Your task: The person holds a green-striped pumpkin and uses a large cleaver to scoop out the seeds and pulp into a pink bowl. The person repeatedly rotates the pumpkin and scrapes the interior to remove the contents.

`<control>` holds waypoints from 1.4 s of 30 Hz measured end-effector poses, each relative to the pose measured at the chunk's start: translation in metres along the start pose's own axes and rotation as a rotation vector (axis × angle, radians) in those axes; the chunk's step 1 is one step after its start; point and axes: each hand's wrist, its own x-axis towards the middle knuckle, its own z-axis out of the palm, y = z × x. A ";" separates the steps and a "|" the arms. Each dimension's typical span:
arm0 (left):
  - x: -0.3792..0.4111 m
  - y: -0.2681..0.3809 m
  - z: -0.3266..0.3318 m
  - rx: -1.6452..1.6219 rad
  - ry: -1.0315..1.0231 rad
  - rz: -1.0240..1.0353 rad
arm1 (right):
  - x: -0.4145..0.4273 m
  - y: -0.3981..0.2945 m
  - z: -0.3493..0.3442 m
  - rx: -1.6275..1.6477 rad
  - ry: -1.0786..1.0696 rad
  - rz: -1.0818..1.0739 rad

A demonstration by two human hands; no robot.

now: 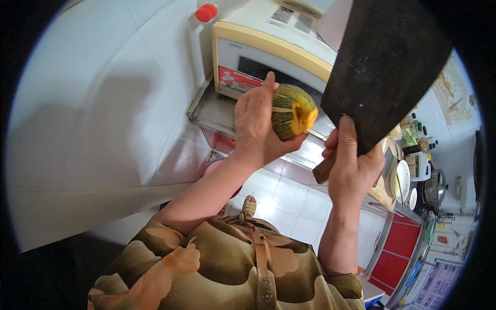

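Note:
A small green pumpkin (pixel 286 112) with pale stripes is gripped in my left hand (pixel 255 116), in front of the microwave. Its end facing right has been cut into, showing orange-yellow flesh (pixel 308 118) with a darker hollow. My right hand (pixel 353 166) grips a dark, broad-bladed cleaver (pixel 387 66) by its wooden handle (pixel 324 170), thumb laid along the blade's base. The blade points up and to the right, apart from the pumpkin. It hides part of the counter behind it.
A cream microwave oven (pixel 271 50) stands on the counter beside a white bottle with a red cap (pixel 206 12). To the right are a wooden board (pixel 381 195), a white bowl (pixel 402 180), several bottles and a lidded metal pot (pixel 434 190). A tiled wall (pixel 97 97) rises on the left.

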 end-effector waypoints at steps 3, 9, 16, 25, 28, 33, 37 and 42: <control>0.000 0.001 -0.005 -0.015 -0.023 0.006 | 0.017 0.006 -0.020 0.057 -0.096 0.095; -0.004 0.007 -0.009 -0.044 -0.089 -0.004 | 0.021 0.031 -0.015 0.212 -0.190 0.222; -0.002 0.000 -0.010 -0.052 -0.051 0.031 | 0.020 0.035 -0.018 0.268 -0.187 0.269; -0.001 0.000 -0.014 -0.068 -0.069 0.048 | 0.030 0.045 -0.013 0.279 -0.284 0.307; -0.001 -0.002 -0.018 -0.090 -0.060 0.065 | 0.032 0.048 -0.009 0.369 -0.349 0.353; -0.002 -0.007 -0.026 -0.110 -0.085 0.107 | 0.033 0.056 -0.007 0.529 -0.408 0.385; -0.002 -0.010 -0.031 -0.091 -0.107 0.098 | 0.034 0.065 0.001 0.555 -0.453 0.337; -0.003 -0.015 -0.029 -0.154 -0.073 0.102 | 0.034 0.075 0.005 0.594 -0.509 0.225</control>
